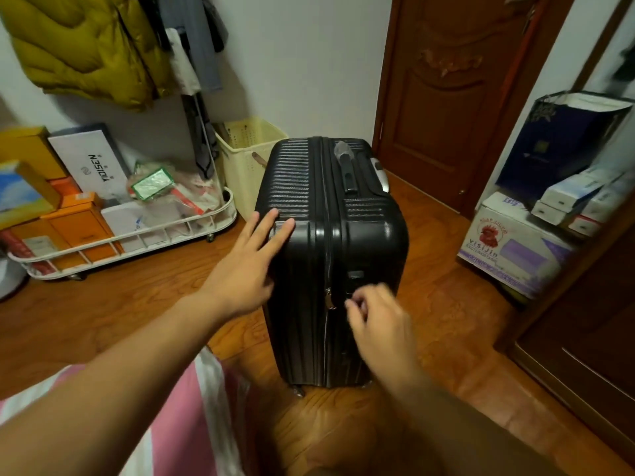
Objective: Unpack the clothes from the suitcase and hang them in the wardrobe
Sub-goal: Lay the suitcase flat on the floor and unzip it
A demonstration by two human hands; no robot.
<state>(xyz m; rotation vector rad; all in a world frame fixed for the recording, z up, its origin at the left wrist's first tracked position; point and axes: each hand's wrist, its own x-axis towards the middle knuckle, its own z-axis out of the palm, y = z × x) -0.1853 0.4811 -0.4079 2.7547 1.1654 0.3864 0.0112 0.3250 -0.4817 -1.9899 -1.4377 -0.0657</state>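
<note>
A black ribbed hard-shell suitcase (309, 187) stands upright on its wheels on the wooden floor, zipped closed. My left hand (251, 266) rests flat with straight fingers on its near left top corner. My right hand (374, 321) is at the suitcase's near side, fingers curled beside the silver zipper pulls (330, 298); it is blurred, and whether it pinches a pull is unclear. No clothes from the suitcase show. The dark wardrobe (598, 341) stands at the right edge.
A yellow laundry basket (247, 156) stands behind the suitcase. A white wire cart (137, 235) of boxes sits at left under a hanging yellow jacket (86, 46). A brown door (457, 97) is behind, cartons (515, 249) at right, and a pink striped bed (192, 424) is near me.
</note>
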